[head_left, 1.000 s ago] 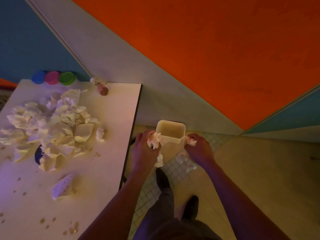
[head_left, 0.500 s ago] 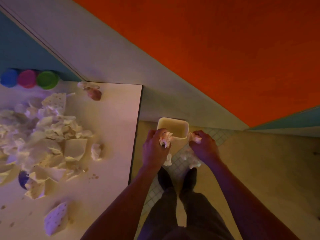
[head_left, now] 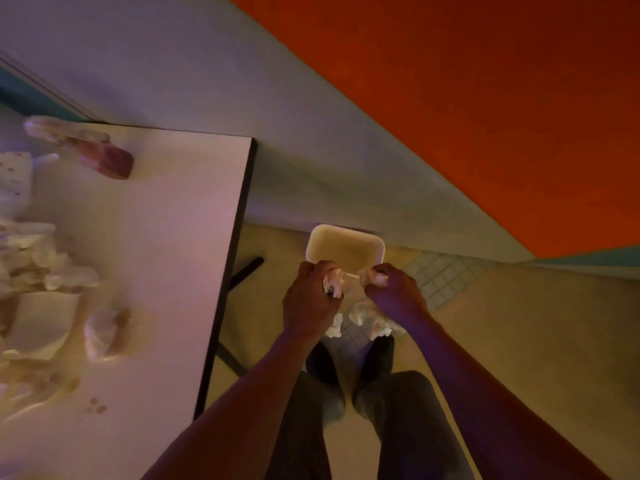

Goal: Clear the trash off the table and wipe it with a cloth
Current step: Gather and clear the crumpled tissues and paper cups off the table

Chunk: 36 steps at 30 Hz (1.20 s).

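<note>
A cream rectangular bin (head_left: 345,244) stands on the floor beside the white table (head_left: 166,237). My left hand (head_left: 310,304) grips a wad of crumpled paper trash (head_left: 333,282) just above the bin's near rim. My right hand (head_left: 394,294) grips another wad of crumpled paper (head_left: 372,276) beside it. More crumpled paper (head_left: 367,315) shows below my hands, partly hidden by them. A heap of crumpled paper and torn pieces (head_left: 38,271) covers the table's left part, with one loose wad (head_left: 107,332) nearer the edge.
A brownish object with paper on it (head_left: 104,157) lies near the table's far edge. Small brown spots (head_left: 97,407) mark the tabletop. The table's dark leg (head_left: 242,275) stands left of the bin. My shoes (head_left: 349,362) are on the floor below my hands.
The view has shifted right and closer to the bin, so less of the table shows. Both hands have drawn nearer each other over the bin's near rim, still gripping paper.
</note>
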Each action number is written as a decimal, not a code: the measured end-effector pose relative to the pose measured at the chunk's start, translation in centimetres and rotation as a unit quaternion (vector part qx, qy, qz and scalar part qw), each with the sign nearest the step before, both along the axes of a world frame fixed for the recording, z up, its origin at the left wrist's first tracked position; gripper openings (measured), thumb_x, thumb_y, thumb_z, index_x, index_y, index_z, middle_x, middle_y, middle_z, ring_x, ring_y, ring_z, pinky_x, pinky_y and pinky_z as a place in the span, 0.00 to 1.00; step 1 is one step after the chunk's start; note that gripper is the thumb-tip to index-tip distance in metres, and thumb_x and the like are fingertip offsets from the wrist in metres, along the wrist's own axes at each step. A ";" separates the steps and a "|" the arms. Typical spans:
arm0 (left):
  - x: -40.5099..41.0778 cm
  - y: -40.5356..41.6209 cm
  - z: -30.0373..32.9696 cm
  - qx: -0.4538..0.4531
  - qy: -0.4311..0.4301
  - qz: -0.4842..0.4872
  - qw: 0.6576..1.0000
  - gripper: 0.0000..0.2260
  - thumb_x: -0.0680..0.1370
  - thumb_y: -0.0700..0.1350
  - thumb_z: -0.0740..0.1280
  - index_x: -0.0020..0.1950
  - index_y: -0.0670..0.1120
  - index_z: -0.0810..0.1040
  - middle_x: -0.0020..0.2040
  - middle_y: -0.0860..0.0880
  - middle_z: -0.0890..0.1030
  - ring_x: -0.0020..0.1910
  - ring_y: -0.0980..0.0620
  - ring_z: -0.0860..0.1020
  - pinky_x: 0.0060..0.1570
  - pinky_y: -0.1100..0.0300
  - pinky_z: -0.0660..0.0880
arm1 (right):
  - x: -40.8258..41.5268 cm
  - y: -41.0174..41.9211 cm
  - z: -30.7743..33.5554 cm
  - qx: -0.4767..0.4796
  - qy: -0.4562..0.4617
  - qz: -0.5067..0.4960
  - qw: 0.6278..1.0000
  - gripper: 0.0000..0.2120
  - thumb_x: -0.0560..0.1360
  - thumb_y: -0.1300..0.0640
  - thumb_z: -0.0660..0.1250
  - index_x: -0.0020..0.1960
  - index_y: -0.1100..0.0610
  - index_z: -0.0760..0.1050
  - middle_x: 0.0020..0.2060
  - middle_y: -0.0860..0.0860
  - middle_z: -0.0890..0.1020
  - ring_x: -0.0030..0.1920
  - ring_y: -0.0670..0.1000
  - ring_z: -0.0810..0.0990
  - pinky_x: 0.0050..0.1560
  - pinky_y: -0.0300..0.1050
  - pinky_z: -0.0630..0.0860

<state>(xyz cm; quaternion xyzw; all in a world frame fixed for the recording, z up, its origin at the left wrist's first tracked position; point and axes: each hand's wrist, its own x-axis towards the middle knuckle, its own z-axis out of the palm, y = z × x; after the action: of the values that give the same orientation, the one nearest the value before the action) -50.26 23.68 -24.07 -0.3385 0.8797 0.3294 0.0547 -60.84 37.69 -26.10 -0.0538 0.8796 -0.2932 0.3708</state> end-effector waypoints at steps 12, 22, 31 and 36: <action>-8.9 -3.4 -19.9 -0.010 -0.024 -0.014 1.000 0.22 0.72 0.49 0.74 0.65 0.54 0.74 0.62 0.49 0.73 0.57 0.43 0.78 0.52 0.47 0.78 | -7.8 -6.1 -18.1 0.019 0.086 0.013 0.996 0.22 0.72 0.48 0.69 0.65 0.44 0.72 0.61 0.52 0.77 0.58 0.58 0.79 0.54 0.49 0.74; -12.0 -5.6 -35.0 -0.056 0.003 -0.009 0.998 0.25 0.71 0.44 0.71 0.66 0.56 0.71 0.66 0.50 0.68 0.64 0.43 0.71 0.53 0.46 0.77 | -8.4 -8.1 -34.4 -0.043 0.352 0.080 0.932 0.25 0.72 0.43 0.68 0.65 0.52 0.71 0.59 0.55 0.75 0.53 0.61 0.79 0.37 0.51 0.75; -13.0 -7.6 -38.7 -0.047 -0.194 -0.161 0.967 0.35 0.79 0.49 0.65 0.81 0.52 0.51 0.81 0.42 0.53 0.76 0.38 0.61 0.65 0.44 0.71 | -9.4 -8.6 -36.3 -0.004 0.120 0.181 0.976 0.32 0.71 0.39 0.65 0.72 0.48 0.66 0.66 0.55 0.75 0.66 0.61 0.75 0.64 0.55 0.72; -13.6 -8.5 -46.8 -0.041 -0.228 -0.120 0.965 0.26 0.80 0.50 0.64 0.78 0.49 0.63 0.74 0.43 0.71 0.71 0.40 0.72 0.67 0.47 0.71 | -9.7 -9.8 -44.4 0.048 0.092 0.212 0.972 0.33 0.73 0.39 0.66 0.75 0.45 0.61 0.72 0.57 0.69 0.70 0.61 0.70 0.69 0.57 0.68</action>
<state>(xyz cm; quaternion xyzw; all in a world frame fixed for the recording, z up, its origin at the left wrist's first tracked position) -63.90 15.16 -70.88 -0.2985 0.8908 0.1983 0.2793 -70.56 27.86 -70.47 -0.2478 0.8917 -0.1593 0.3436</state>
